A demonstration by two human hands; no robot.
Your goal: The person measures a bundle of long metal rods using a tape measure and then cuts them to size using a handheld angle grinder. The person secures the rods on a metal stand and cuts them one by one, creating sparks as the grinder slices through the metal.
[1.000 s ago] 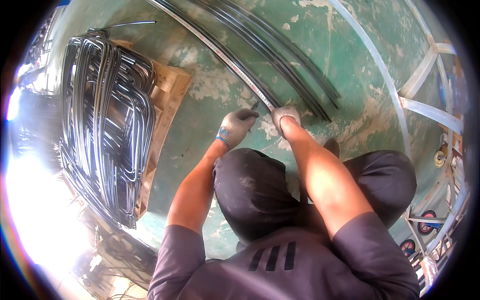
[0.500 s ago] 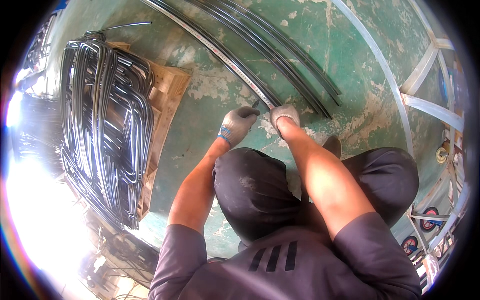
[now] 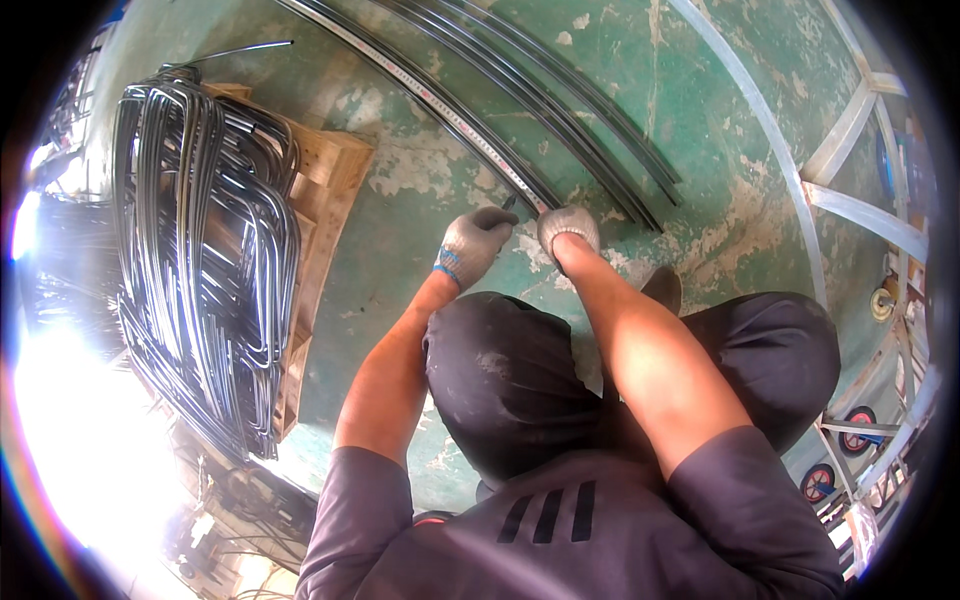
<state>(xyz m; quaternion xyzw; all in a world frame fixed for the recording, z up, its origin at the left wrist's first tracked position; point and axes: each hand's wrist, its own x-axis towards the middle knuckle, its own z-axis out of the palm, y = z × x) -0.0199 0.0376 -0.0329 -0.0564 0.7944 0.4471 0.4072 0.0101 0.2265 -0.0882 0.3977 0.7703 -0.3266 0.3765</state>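
A white tape measure (image 3: 465,128) with red marks lies stretched along dark metal tubes on the floor, running away from me to the upper left. My right hand (image 3: 568,228), in a pale knit glove, is closed over the near end of the tape; its fingers and whatever lies under them are mostly hidden. Just left of it, my gloved left hand (image 3: 474,245) pinches a dark, slim pen-like marker (image 3: 510,203), its tip close to the tape's edge. Further right, several more dark tubes (image 3: 590,165) lie roughly alongside.
At the left, a wooden pallet (image 3: 335,165) carries a heap of bent shiny metal tubes (image 3: 200,230). A pale metal frame (image 3: 865,220) stands at the right, with small red-rimmed wheels (image 3: 857,430) lower down. The green floor (image 3: 370,280) has worn, peeling patches.
The view has shifted very slightly, and my left hand with the marker sits a touch further left of my right hand. My right hand stays in place on the tape.
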